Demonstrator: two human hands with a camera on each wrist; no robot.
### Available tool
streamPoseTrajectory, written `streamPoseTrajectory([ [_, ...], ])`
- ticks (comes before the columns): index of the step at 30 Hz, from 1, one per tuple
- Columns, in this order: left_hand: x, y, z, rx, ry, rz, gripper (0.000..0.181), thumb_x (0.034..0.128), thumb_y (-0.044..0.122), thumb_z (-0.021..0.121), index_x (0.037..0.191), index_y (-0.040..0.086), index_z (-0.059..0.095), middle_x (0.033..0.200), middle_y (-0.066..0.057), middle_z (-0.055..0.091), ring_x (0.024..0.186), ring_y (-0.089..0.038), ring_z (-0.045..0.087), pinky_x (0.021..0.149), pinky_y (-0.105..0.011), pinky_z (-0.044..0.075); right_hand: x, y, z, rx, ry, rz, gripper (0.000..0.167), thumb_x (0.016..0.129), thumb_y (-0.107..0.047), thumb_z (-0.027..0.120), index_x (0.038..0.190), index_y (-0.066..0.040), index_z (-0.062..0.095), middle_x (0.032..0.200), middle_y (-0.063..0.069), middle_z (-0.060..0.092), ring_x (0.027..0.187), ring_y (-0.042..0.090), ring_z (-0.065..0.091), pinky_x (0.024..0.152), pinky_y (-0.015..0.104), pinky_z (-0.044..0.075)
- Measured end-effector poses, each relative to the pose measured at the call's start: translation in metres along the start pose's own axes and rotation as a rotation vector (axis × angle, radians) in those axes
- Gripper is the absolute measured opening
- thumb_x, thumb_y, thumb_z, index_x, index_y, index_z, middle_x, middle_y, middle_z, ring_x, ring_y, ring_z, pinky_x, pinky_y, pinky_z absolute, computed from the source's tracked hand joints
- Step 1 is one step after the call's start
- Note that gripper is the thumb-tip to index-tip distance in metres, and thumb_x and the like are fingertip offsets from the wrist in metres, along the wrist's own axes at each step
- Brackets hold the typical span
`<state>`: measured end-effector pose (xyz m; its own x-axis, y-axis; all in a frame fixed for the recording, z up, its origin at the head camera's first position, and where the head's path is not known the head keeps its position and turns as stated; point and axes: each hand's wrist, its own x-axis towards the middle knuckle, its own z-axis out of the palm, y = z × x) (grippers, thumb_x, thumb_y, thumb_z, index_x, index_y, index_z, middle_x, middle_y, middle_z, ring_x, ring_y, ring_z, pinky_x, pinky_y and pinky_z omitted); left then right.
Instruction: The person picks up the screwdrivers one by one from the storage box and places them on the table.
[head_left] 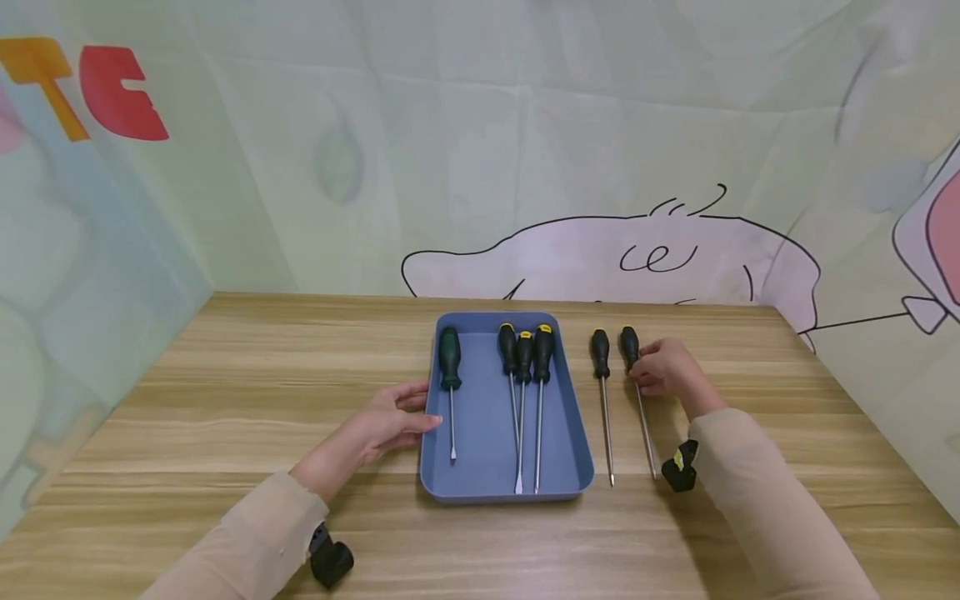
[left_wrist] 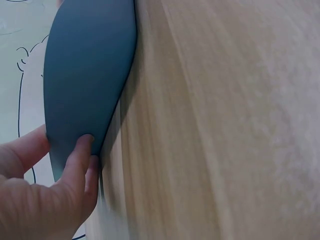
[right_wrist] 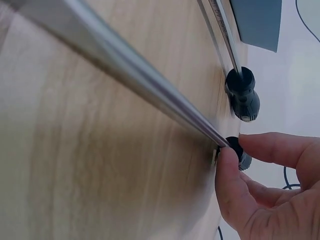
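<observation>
A blue-grey tray (head_left: 480, 497) lies on the table with several screwdrivers in it. My left hand (head_left: 390, 421) pinches its left wall; the left wrist view shows fingertips against the outer side (left_wrist: 75, 85). Inside, a dark green screwdriver (head_left: 450, 358) lies at left, and three black ones with yellow ends, one being the rightmost screwdriver (head_left: 543, 354), lie close together. To the tray's right, my right hand (head_left: 663, 371) pinches a long black-handled screwdriver (head_left: 630, 343) where handle meets shaft. Another black screwdriver (head_left: 601, 354) lies between that one and the tray.
The wood-grain table (head_left: 247, 392) extends to both sides of the tray. A printed cloth backdrop (head_left: 480, 167) rises behind its far edge. Each wrist wears a small black camera, such as the left camera (head_left: 330, 560).
</observation>
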<state>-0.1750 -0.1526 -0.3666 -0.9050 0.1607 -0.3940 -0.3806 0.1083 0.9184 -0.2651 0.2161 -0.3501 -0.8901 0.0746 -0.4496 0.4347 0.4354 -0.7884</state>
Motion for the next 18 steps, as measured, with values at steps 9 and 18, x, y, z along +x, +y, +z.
streamPoseTrajectory([
  [9,-0.0001,-0.0008,0.0004,0.008,0.003,0.000,0.066,0.0833,-0.005,0.065,0.141,-0.004,0.032,0.138,-0.028,0.037,0.100,-0.024,0.058,0.087,-0.041,0.051,-0.0001,0.0005,-0.0035,0.048,-0.011,-0.018,0.053,0.081,0.010,0.055,0.129,0.014,0.033,0.069,0.006,0.052,0.057,0.012,0.053,0.054,0.024,0.054],
  [18,0.0005,-0.0007,0.0002,0.002,0.002,-0.006,0.067,0.0835,-0.005,0.065,0.141,-0.003,0.031,0.139,-0.028,0.037,0.101,-0.025,0.058,0.088,-0.042,0.050,-0.0017,-0.0060,-0.0078,0.082,-0.008,-0.018,0.056,0.084,0.010,0.054,0.134,0.013,0.030,0.065,0.003,0.050,0.051,0.009,0.051,0.053,0.023,0.053],
])
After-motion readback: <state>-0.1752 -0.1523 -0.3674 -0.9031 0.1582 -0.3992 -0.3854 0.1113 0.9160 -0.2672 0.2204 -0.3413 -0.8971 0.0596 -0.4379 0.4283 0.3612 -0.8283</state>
